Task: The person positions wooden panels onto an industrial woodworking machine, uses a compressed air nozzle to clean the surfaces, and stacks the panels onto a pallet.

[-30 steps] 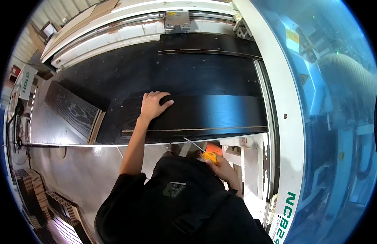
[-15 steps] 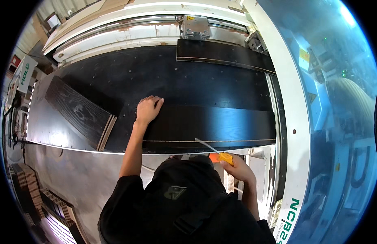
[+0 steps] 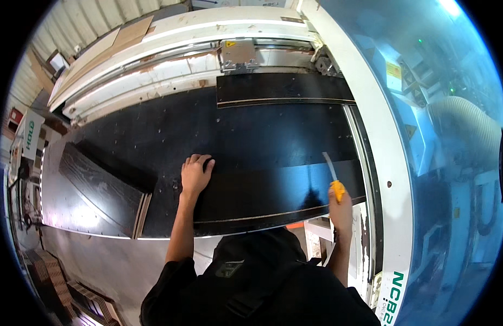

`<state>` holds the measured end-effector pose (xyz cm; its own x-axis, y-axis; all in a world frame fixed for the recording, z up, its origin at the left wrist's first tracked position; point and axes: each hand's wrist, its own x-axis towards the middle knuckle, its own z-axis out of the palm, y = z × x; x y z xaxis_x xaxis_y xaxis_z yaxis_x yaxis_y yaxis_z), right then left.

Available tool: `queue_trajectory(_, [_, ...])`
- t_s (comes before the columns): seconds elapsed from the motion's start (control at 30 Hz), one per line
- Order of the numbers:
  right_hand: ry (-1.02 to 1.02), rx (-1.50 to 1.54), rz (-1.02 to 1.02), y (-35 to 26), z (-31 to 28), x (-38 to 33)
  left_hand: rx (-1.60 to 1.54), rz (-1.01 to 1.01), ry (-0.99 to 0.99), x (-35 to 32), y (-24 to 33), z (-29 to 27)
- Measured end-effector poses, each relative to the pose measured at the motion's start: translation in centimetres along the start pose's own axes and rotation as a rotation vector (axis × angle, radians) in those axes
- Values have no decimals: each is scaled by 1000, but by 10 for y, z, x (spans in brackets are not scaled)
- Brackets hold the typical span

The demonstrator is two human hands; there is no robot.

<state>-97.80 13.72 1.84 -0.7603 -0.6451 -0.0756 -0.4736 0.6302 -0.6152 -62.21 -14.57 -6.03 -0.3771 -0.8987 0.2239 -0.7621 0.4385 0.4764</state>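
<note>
At the left of the black flat machine table (image 3: 235, 133) lie dark wood-grain boards (image 3: 102, 176), set aslant and apart from the left hand (image 3: 195, 175). This hand is at the left end of the long, dark, smooth board (image 3: 262, 190), which lies along the near edge of the table. Its fingers are loosely bent and grasp nothing that I can see. One second ago the hand lay on the top face, with some board to its left; now it is at the end itself.

Farther right, the right hand (image 3: 341, 205) is closed around the yellow handle of a tool with a thin pale tube (image 3: 331, 165). Half a second ago this tool was low at the near edge, pointing left; now it is above the right part of the board, its tube toward the far side. So the tool has come over the work, while the left hand remains at the opposite end.

Some things are difficult to make out. The left hand covers the board's far left corner, so I cannot tell how firmly it touches. The right fingertips are mostly hidden. At the far right, the blue transparent cover (image 3: 458, 217) makes the machine parts behind it hazy.
</note>
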Motion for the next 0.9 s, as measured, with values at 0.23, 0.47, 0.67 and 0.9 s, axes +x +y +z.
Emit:
queue_trajectory(0.23, [-782,466,130,-47,13,-10,-163,261,65,137,79,76])
queue_trajectory(0.47, [77,395,138,16,11,17,-88,424,-76,293,167,188])
queue_trajectory(0.67, [227,197,381,26,-33,40,251,394,-214,300,195,244])
queue_trajectory(0.9, [-375,269,55,-12,12,29,257,463,-186,250,164,212])
